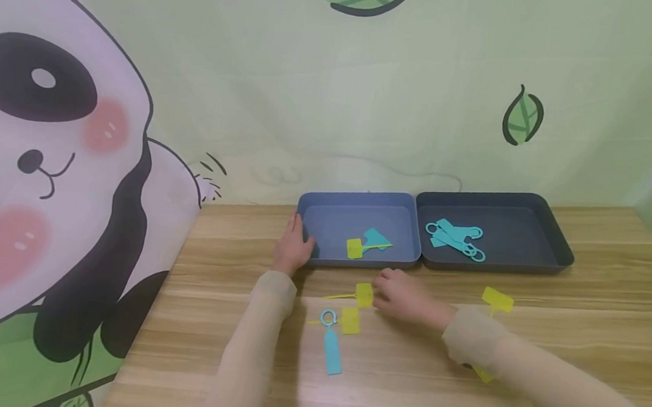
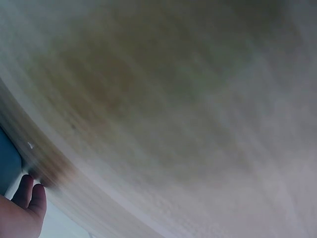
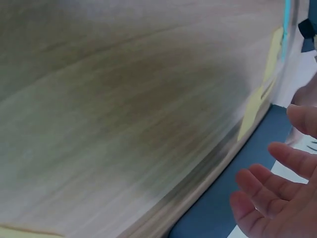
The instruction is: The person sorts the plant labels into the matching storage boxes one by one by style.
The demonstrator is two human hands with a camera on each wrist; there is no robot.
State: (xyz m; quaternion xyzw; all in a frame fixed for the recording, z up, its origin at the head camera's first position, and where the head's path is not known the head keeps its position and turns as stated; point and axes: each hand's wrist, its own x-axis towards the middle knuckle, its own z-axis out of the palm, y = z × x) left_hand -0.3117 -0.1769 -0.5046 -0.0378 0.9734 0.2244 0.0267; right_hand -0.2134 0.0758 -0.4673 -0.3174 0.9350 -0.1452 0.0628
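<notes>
At the left end of the blue tray (image 1: 360, 201), my left hand (image 1: 294, 246) holds the front corner, fingers along the outer wall and thumb over the rim. The left wrist view shows only some of its fingers (image 2: 37, 198) beside the tray. My right hand (image 1: 405, 297) is just in front of that tray, fingers loosely bent and nothing seen in them. Close to its fingertips lies a yellow tie tag (image 1: 364, 295). Another yellow tie tag (image 1: 350, 320) and a turquoise ring tag (image 1: 333, 352) are nearer me. Inside the blue tray are a yellow tag (image 1: 354, 248) and a turquoise piece (image 1: 377, 238).
A dark tray (image 1: 548, 230) adjoins the blue one on the right and holds several turquoise ring tags (image 1: 455, 236). One yellow tag (image 1: 498, 299) lies right of my right hand; another yellow piece (image 1: 483, 374) shows partly under that forearm. A panda-printed backdrop (image 1: 254, 95) stands behind the table.
</notes>
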